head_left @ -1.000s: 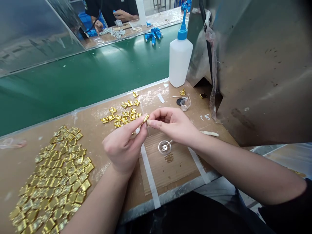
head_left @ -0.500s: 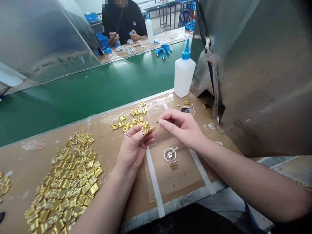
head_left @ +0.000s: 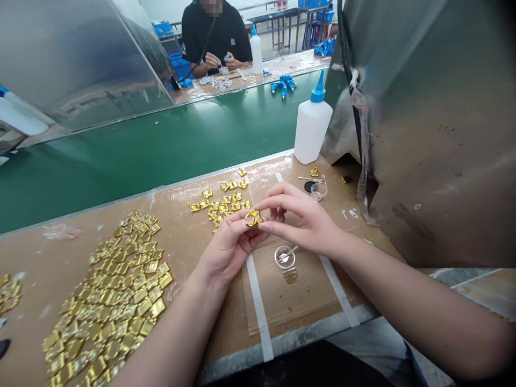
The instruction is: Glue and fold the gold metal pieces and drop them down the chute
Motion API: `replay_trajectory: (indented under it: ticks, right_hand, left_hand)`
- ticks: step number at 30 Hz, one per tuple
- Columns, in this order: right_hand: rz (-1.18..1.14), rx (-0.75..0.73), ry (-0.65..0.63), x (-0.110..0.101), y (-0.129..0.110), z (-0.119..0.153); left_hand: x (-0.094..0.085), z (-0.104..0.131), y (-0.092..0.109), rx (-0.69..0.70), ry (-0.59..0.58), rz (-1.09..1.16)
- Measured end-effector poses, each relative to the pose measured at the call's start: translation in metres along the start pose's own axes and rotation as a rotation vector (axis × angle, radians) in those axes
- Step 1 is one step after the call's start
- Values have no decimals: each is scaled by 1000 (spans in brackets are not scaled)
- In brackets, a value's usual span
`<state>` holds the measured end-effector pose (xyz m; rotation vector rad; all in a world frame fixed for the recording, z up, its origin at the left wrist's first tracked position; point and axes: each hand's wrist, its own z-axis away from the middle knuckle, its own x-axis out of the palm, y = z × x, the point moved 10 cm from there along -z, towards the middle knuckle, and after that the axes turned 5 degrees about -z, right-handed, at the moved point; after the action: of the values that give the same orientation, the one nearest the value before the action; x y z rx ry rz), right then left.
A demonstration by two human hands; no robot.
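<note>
A shiny gold piece with a ring-shaped part is pinched in my left hand, above the table's middle. My right hand has its thumb and fingers on the right side of the same piece. Several loose gold pieces lie just behind my left hand. Below my hands, a small clear cup with a thin stick leaning in it rests on a cardboard sheet edged with white tape. A large spread of gold pieces covers the table to the left.
A white bottle with a blue cap stands at the back right, near a black disc and a cotton swab. A metal panel bounds the right. Beyond the green belt, a person handles small parts.
My right hand has closed in on the gold piece and now touches it beside my left hand. The whole view has shifted slightly.
</note>
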<state>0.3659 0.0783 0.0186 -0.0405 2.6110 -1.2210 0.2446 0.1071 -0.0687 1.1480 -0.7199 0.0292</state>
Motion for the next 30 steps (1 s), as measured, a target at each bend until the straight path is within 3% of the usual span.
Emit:
replay_trajectory:
  ticks: [7,16,20,22,25,27,30]
  right_hand:
    - [38,53,-47,-1,4,-1]
    - [2,119,-70,2,12,-1]
    - [-59,168,-20,-1,18,-1]
    - [-164,271,54,-6,29,1]
    - [-364,453,142,-9,46,6]
    - [-450,526,138,-4,51,8]
    - [-511,579,113,3,52,9]
  left_hand:
    - [-7,1,0,-42,30,-33]
    - [-2,3,11,11,25,-164]
    - [-1,5,16,80,41,-246]
    - [-7,11,34,257,146,-391]
    - [5,43,78,789,322,-785]
    - [28,67,89,1102,308,-1005]
    - [44,79,86,1258,257,-1110]
